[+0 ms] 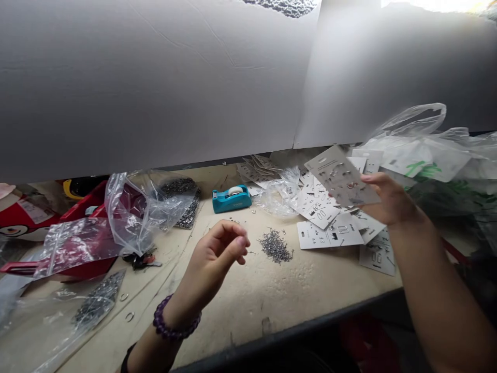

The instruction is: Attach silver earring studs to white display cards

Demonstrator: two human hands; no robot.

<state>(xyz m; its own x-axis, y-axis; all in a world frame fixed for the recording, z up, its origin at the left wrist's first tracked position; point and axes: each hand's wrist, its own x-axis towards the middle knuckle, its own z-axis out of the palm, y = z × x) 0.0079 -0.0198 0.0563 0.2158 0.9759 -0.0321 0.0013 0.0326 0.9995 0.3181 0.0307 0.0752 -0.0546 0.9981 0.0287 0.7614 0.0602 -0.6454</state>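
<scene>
My right hand (388, 199) grips a grey-white earring card (337, 178) by its right edge, thumb on top. Small metal earrings are fixed in rows on that card, which is tilted above a spread of similar cards (330, 235). My left hand (217, 254) hovers over the table, left of a small pile of silver earring studs (275, 246). Its fingers are curled in towards the thumb. Whether anything tiny sits between them cannot be made out. A purple bead bracelet (176, 318) circles the left wrist.
A blue tape dispenser (232, 199) stands behind the pile, beside a crumpled clear bag (277, 199). Zip bags of small metal parts (101, 300) and a red container (83, 210) lie at left. Plastic bags (430, 155) crowd the right. A white board (155, 88) rises behind.
</scene>
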